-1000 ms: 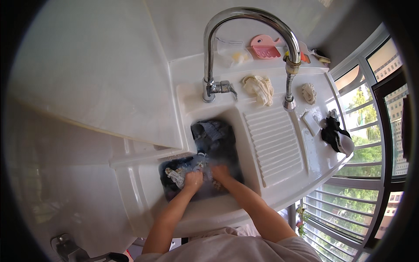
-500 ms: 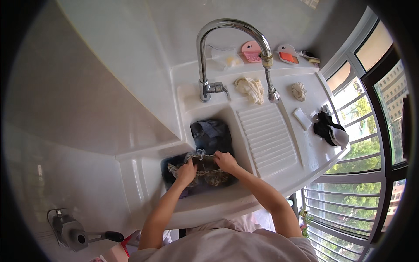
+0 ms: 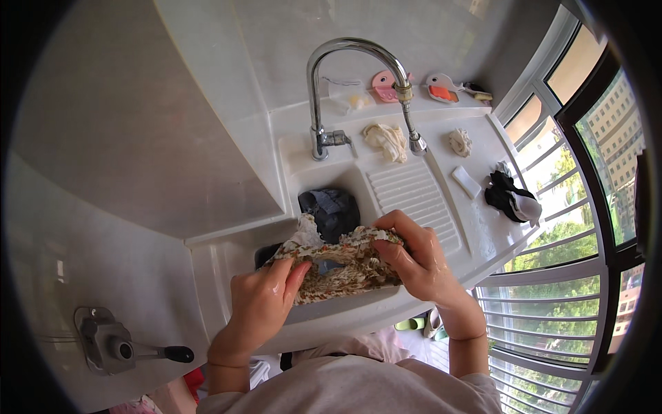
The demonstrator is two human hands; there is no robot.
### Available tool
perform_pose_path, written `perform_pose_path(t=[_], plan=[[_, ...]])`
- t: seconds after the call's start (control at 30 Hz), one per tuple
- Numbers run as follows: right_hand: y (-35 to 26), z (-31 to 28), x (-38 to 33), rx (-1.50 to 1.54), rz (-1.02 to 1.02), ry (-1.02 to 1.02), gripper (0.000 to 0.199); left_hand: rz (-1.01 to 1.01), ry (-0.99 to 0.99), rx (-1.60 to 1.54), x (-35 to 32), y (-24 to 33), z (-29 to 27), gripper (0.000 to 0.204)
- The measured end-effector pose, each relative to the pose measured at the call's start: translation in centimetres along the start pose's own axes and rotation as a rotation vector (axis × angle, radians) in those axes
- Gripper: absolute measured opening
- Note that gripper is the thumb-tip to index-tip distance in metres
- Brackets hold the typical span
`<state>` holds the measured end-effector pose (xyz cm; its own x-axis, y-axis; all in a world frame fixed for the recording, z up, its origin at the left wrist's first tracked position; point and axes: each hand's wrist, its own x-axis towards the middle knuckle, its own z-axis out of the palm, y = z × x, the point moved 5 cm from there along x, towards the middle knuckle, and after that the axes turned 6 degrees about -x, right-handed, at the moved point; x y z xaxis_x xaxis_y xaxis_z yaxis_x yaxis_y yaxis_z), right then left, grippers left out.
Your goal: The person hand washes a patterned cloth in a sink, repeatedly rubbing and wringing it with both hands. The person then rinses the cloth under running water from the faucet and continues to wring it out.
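A wet floral-print garment (image 3: 338, 281) with a gathered edge is held up over the front of the sink (image 3: 215, 276), stretched between my hands. My left hand (image 3: 265, 297) pinches its left end between thumb and fingers. Its right end is gripped by my right hand (image 3: 417, 259), with the thumb toward me and the fingers over the upper edge. Behind the garment, dark blue-grey clothes (image 3: 331, 210) lie in the basin, partly hidden by it.
Above the basin arches a chrome faucet (image 3: 314, 90). Right of it lie a ribbed washboard surface (image 3: 408, 196), cream cloth (image 3: 386, 141), a small beige bundle (image 3: 460, 142), a white bar-shaped object (image 3: 467, 181) and a black-and-white bra (image 3: 514, 200). Soap dishes (image 3: 441, 90) line the back ledge.
Both my hands have come up out of the basin toward me, lifting the floral garment and spreading it. The view has shifted slightly.
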<state>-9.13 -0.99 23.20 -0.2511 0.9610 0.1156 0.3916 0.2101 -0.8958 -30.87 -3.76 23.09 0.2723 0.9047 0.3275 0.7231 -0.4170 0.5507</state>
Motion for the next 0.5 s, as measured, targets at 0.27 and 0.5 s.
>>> perform_pose_path(t=[0.27,0.5], plan=[[19.5,8.7,1.7,-0.295,0.286,-0.112,0.027,-0.168,-0.299,0.129,-3.7,-14.2,16.2,0.021],[33.5,23.0,0.6,-0.912,-0.103,-0.185,0.019,-0.116,-0.555,0.367,-8.3,-22.3,30.4,0.087]])
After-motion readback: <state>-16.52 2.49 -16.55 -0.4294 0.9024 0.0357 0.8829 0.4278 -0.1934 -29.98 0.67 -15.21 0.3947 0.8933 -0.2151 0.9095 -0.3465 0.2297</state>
